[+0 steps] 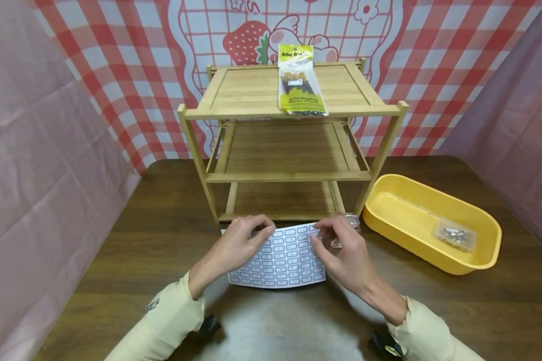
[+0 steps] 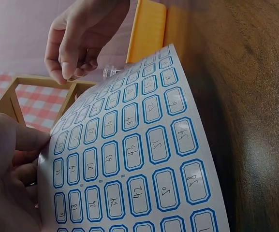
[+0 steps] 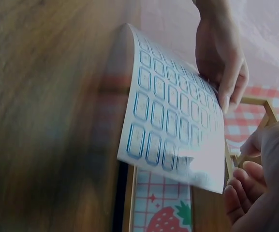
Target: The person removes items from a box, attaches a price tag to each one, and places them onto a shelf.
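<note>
A white sheet of small blue-bordered labels point(image 1: 277, 260) slants up off the table, slightly bowed. Handwritten numbers fill its labels in the left wrist view. My left hand point(image 1: 237, 245) pinches the sheet's upper edge between thumb and fingers. By its upper right corner is my right hand point(image 1: 350, 253), thumb and forefinger close together. In the left wrist view the right fingertips point(image 2: 67, 72) are apart from the sheet; whether they hold a tiny piece cannot be made out. Behind the right hand lies a clear plastic item point(image 1: 353, 222), partly hidden.
A three-tier wooden rack point(image 1: 289, 177) stands behind the sheet. On its top shelf lies a yellow-green packet point(image 1: 301, 98) bearing a small label. To the right is a yellow basin point(image 1: 411, 240) containing a clear box point(image 1: 455, 234) of small metallic pieces.
</note>
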Demonstrator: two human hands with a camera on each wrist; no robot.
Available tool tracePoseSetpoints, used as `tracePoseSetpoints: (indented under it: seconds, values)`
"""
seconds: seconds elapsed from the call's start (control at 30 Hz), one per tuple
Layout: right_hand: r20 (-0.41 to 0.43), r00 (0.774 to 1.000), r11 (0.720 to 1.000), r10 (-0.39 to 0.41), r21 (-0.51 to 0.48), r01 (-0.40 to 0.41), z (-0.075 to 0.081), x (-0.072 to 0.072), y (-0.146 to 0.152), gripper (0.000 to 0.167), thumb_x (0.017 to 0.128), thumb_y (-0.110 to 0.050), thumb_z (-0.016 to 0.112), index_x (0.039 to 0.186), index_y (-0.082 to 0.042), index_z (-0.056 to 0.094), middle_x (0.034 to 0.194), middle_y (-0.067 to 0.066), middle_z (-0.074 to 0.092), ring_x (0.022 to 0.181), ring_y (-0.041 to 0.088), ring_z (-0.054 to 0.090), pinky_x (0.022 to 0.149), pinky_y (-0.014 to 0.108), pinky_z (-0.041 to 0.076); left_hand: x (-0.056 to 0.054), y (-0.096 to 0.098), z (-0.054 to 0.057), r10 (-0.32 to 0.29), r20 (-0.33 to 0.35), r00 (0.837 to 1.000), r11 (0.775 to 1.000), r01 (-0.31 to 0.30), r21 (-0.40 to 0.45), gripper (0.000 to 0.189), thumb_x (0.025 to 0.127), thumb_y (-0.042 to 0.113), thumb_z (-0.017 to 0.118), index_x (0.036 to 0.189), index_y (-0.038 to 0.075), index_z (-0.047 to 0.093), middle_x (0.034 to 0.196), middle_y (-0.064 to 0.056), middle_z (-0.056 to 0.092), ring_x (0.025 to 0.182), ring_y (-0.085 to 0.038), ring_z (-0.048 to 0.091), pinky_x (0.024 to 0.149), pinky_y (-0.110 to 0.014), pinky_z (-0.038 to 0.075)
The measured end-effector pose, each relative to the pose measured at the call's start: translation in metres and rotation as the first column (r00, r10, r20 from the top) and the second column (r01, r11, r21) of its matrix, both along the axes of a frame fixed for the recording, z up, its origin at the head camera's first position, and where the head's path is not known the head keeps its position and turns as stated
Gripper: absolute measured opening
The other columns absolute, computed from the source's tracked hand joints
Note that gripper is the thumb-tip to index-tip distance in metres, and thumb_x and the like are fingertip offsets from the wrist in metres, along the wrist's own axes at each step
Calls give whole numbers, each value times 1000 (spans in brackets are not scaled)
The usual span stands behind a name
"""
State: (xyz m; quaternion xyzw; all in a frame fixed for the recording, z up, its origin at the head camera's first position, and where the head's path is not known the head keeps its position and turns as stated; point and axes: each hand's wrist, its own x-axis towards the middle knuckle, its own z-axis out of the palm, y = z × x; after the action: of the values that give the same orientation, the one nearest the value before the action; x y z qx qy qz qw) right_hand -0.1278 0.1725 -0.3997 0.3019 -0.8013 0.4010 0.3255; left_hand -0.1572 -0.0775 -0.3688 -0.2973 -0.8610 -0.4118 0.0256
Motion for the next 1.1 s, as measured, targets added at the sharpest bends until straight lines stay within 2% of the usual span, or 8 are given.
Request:
tracePoseSetpoints:
  seconds: [0.27, 0.5, 0.73, 0.9, 1.1]
  values:
    - [-45, 999, 996, 26, 92, -22, -3, 1, -13, 28, 82, 4, 77, 108, -1, 66, 89, 1, 60, 81, 15, 55, 72, 20, 45, -2, 2, -1, -44, -8, 999, 999, 44, 8, 16, 107, 11, 57, 106, 6, 72, 93, -2, 71, 79, -14, 60, 70, -32, 51]
    - [-58, 997, 988, 40, 150, -31, -6, 0, -20, 23, 89, -7, 73, 109, 1, 66, 87, 3, 59, 81, 18, 55, 71, 28, 46, -2, 3, -2, -80, -20, 997, 997, 81, 13, 17, 108, 11, 55, 106, 6, 71, 93, -3, 71, 80, -12, 61, 71, -30, 51]
    - [-115, 993, 979, 38, 203, -14, -5, -1, -26, 21, 94, -13, 70, 109, 1, 65, 86, 4, 59, 78, 20, 56, 68, 35, 51, -2, 6, -3, -99, -18, 995, 995, 99, 17, 18, 108, 11, 54, 108, 6, 70, 96, -2, 71, 82, -12, 62, 73, -31, 52]
    - [-155, 987, 978, 33, 207, 0, -4, -2, -28, 23, 90, -9, 74, 108, 1, 65, 86, 4, 59, 76, 19, 56, 65, 34, 51, -2, 8, -3, -128, -23, 992, 991, 128, 24, 17, 107, 9, 55, 109, 4, 71, 97, -3, 73, 82, -11, 65, 72, -29, 55]
    - [-159, 987, 978, 20, 210, 14, -3, -3, -29, 30, 82, -5, 79, 107, 1, 64, 85, 4, 59, 76, 19, 55, 64, 32, 50, -2, 8, -3, -169, -41, 985, 985, 170, 29, 18, 107, 7, 55, 111, 2, 72, 104, -8, 74, 91, -16, 69, 79, -31, 57]
